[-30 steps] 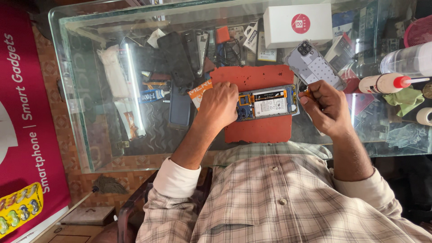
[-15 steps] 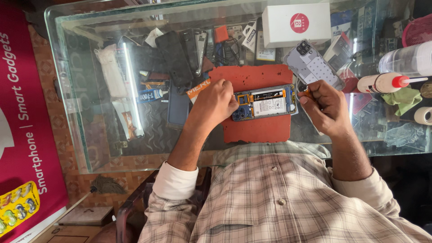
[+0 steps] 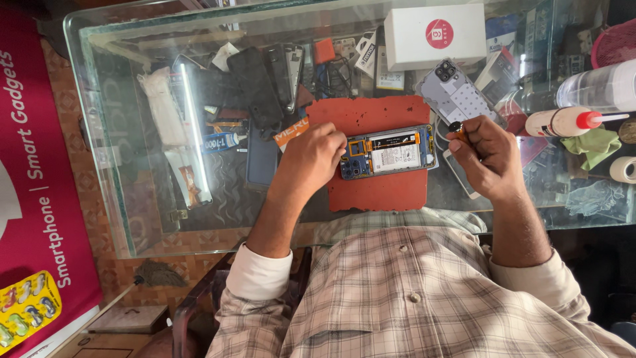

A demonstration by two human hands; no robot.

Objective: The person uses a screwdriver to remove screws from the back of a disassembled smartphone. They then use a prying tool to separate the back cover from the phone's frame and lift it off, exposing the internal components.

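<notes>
An opened smartphone (image 3: 391, 152), its back cover off and its battery and circuit board showing, lies on a red work mat (image 3: 377, 119) on the glass table (image 3: 132, 219). My left hand (image 3: 311, 159) rests on the phone's left end, with its fingers curled down against it. My right hand (image 3: 487, 156) sits just right of the phone, closed around a small screwdriver (image 3: 457, 128) with an orange handle and black cap. A detached grey back cover (image 3: 457, 93) lies above my right hand.
A white box (image 3: 434, 34) stands at the back. Dark phones and loose parts (image 3: 265, 86) clutter the left of the mat. A glue bottle with a red nozzle (image 3: 570, 121), a green cloth (image 3: 593, 144) and a tape roll (image 3: 624, 169) lie right.
Both hands have stayed at the phone with only slight shifts. My left hand's fingers have moved a little over the phone's left end.
</notes>
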